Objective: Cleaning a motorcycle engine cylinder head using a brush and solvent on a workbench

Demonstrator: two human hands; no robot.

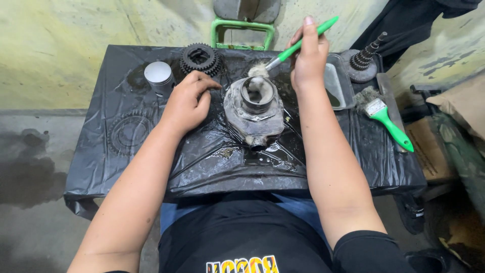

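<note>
Head view: a person sits at a low bench [151, 172] covered in wet black plastic sheet, both bare hands at work over a grimy engine cylinder [254, 112] at the centre.
Right hand [308, 55]: fingers clenched around the green handle of a small brush [298, 44], bristles down at the cylinder's 12 o'clock rim, just touching the open bore.
Left hand [188, 103]: rests at the cylinder's 9 o'clock, fingers loosely curled and holding nothing, fingertips against the casting's edge as if to steady it.
Step in hand: by the look of it, scrubbing the cylinder's top rim and bore with the brush while the other hand braces the part.
Next move calls for: I judge a firm brace from the left hand and short strokes worked round the rim, with care that the slick casting does not slide on the wet plastic.
Tray [337, 83]: shallow metal tray at 2 o'clock of the cylinder, holding a dark pool of liquid; what kind cannot be told.
Other parts: piston [158, 76] at 10 o'clock, gear cluster [201, 58] at 11 o'clock, stepped gear shaft [365, 59] at 2 o'clock beyond the tray, second green brush [386, 119] at 3 o'clock.
</note>
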